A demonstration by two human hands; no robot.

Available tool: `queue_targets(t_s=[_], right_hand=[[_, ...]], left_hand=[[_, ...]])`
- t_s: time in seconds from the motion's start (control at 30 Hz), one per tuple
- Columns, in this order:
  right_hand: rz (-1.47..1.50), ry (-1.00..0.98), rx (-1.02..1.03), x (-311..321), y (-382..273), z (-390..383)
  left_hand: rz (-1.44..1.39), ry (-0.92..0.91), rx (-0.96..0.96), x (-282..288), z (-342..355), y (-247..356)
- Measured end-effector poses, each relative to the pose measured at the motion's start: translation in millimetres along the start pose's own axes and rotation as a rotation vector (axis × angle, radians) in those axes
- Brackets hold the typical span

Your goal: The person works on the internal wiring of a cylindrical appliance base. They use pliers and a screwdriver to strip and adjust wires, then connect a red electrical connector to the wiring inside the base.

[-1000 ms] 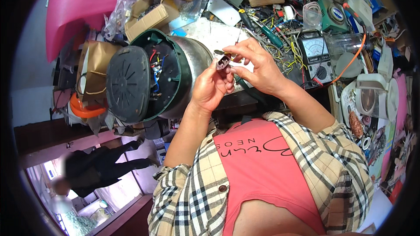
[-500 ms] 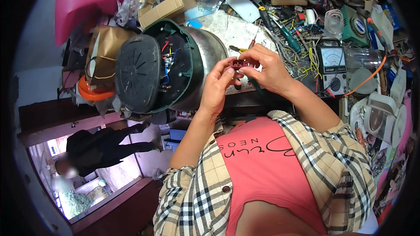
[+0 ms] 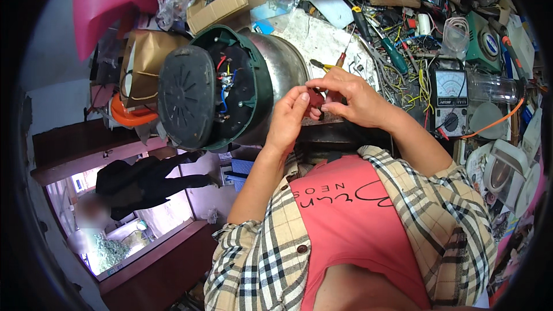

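Note:
Between my two hands is a small dark-red part (image 3: 315,100), partly covered by fingers; its exact kind I cannot make out. My left hand (image 3: 290,116) pinches it from the left with thumb and fingers. From the right, my right hand (image 3: 352,99) has its fingertips curled onto the same part. Just left of my hands a metal pot-like appliance (image 3: 280,60) lies on its side. Its dark green base (image 3: 262,89) faces left, with wires (image 3: 225,83) showing inside. A black slotted cover (image 3: 185,98) hangs off that base.
Yellow-handled pliers (image 3: 320,65) and a screwdriver (image 3: 341,59) lie beyond my hands. A tangle of wires and tools, including a green-handled screwdriver (image 3: 393,55), spreads to the right, beside an analog multimeter (image 3: 451,103). A person in dark clothes (image 3: 144,187) stands near the doorway at lower left.
The red part has been turned between my fingers, and a broader face of it shows. My view has shifted slightly, so the bench things sit a little farther right.

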State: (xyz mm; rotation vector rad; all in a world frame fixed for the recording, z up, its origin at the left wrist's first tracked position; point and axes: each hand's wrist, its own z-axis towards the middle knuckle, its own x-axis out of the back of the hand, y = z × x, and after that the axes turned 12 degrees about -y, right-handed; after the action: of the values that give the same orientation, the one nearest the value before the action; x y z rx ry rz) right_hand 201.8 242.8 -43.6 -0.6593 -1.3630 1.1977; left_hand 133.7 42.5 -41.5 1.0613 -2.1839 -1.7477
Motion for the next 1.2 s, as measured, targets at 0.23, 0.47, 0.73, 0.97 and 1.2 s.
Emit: queue_targets(t_s=[0.23,0.47,0.73,0.97,1.2], right_hand=[[-0.039,0.003,0.018,3.9,5.3,8.9],[-0.004,0.069,-0.024,-2.7,5.1,9.4],[-0.057,0.070,-0.074,-6.5,2.9,9.9],[-0.125,0.084,-0.047,-13.4,1.5,11.6],[-0.061,0.043,0.025,-6.4,-12.7,16.5]], left_hand=[[-0.010,0.026,0.018,1.6,3.3,5.8],[-0.211,-0.028,0.017,7.6,5.8,2.6],[-0.049,0.069,-0.012,4.7,5.7,6.0],[-0.010,0.039,-0.049,9.7,1.2,-0.4],[0.185,0.041,-0.112,2.0,-16.3,17.8]])
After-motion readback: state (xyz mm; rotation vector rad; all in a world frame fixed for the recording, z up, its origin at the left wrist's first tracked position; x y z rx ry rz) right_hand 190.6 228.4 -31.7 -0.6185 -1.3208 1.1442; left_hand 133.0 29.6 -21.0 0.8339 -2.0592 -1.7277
